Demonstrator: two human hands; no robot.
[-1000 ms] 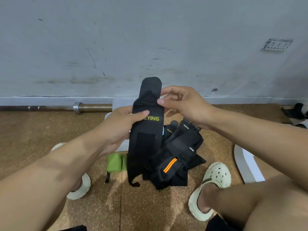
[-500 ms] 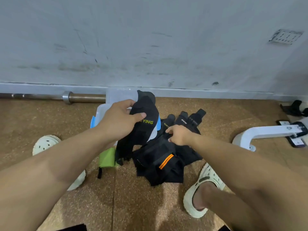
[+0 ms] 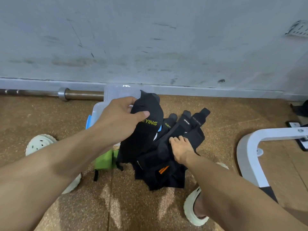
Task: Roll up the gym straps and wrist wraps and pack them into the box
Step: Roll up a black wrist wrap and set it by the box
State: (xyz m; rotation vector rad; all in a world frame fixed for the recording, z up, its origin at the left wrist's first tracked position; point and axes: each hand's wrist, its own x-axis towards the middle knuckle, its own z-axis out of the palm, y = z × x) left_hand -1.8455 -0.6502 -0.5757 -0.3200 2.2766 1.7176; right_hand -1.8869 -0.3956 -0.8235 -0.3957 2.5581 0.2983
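I'm gripping the unrolled wrist wrap [image 3: 146, 129] in my left hand [image 3: 120, 120] while my right hand [image 3: 181, 147] is pressing fingers into the strap pile [image 3: 166, 164] (tangled mess); yanking one could drag others.

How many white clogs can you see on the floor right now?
2. The left clog lies beside the left forearm, partly hidden by it. The right clog is on the foot at bottom right, below the pile of black straps.

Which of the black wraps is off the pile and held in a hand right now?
The wrap with yellow "XUEYING" lettering: the left hand grips it over the clear box. The others lie in the floor pile, where the right hand rests.
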